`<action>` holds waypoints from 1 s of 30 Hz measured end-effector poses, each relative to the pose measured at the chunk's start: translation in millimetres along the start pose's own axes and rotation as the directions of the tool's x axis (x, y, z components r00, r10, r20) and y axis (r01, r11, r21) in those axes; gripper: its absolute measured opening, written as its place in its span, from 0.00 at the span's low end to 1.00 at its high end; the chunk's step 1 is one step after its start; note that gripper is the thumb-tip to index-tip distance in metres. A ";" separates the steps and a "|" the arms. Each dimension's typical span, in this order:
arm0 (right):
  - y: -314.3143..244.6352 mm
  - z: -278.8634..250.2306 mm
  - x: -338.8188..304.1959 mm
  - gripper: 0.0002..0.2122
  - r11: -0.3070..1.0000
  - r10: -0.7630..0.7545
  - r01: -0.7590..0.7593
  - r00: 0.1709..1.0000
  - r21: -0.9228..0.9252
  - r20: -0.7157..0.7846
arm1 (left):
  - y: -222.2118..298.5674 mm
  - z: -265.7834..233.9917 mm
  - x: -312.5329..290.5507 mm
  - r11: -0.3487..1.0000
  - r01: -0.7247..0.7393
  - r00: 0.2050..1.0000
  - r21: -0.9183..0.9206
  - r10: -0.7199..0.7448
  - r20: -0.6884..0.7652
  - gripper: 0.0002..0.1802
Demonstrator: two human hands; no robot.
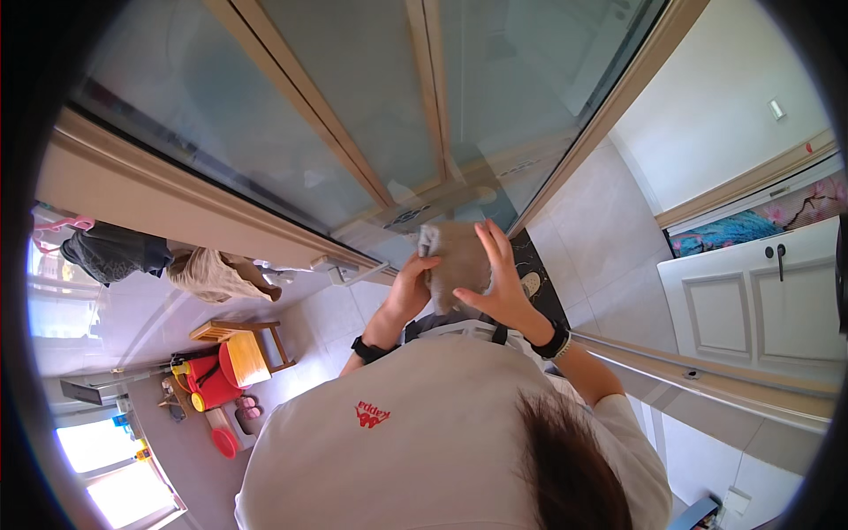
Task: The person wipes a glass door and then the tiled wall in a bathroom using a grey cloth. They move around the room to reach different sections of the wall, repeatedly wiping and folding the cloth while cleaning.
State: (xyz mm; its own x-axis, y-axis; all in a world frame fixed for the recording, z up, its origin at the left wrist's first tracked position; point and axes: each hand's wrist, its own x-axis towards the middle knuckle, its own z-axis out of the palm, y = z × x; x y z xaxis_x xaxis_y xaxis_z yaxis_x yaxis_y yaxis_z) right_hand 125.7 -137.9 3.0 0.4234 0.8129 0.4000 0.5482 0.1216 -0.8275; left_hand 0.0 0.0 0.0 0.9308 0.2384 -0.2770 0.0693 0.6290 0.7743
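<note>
A folded grey-beige cloth (461, 256) is held up in front of my body, close to a glass sliding door (353, 97) with light wooden frames. My left hand (410, 284) grips its left side, the thumb lying over the front and the other fingers mostly hidden behind. At the right side of the cloth, my right hand (507, 284) is open with fingers spread. Its thumb tip and fingertips are at the cloth's edge, where I cannot tell how firmly they touch. Each wrist wears a black band.
Dark and beige garments (216, 274) hang at the left. Below them are a wooden chair (247, 355) and a red container (214, 378). To the right stand white cabinet doors (751, 300) beyond a tiled floor. A dark mat (541, 278) lies by the door.
</note>
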 end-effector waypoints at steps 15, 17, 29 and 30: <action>40.7 -24.5 25.5 0.30 -0.067 0.429 -0.182 0.883 0.981 0.193 | 37.8 -6.0 -40.2 0.834 -0.274 0.948 0.479 0.319 -0.013 0.24; 43.5 -31.6 29.7 0.31 -0.095 0.446 -0.149 0.878 0.984 0.176 | 39.1 -23.7 -48.2 0.790 -0.253 0.916 0.559 0.381 -0.123 0.19; -30.9 -62.6 113.9 0.19 0.740 0.180 0.221 0.845 0.636 -0.504 | 23.7 -86.7 -91.5 0.522 -0.303 0.259 0.797 0.850 -0.458 0.13; -37.4 -63.6 124.1 0.20 0.802 0.125 0.277 0.790 0.530 -0.601 | 24.8 -90.0 -89.2 0.490 -0.297 0.178 0.820 0.872 -0.457 0.13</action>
State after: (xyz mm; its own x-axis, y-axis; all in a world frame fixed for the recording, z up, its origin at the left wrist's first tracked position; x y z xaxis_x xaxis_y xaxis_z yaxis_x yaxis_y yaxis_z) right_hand 203.6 -77.8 108.7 0.8360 0.3147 0.4496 0.1745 0.6243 -0.7615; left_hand -113.6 61.0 -7.3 0.0621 0.9286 0.3659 0.0521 -0.3691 0.9279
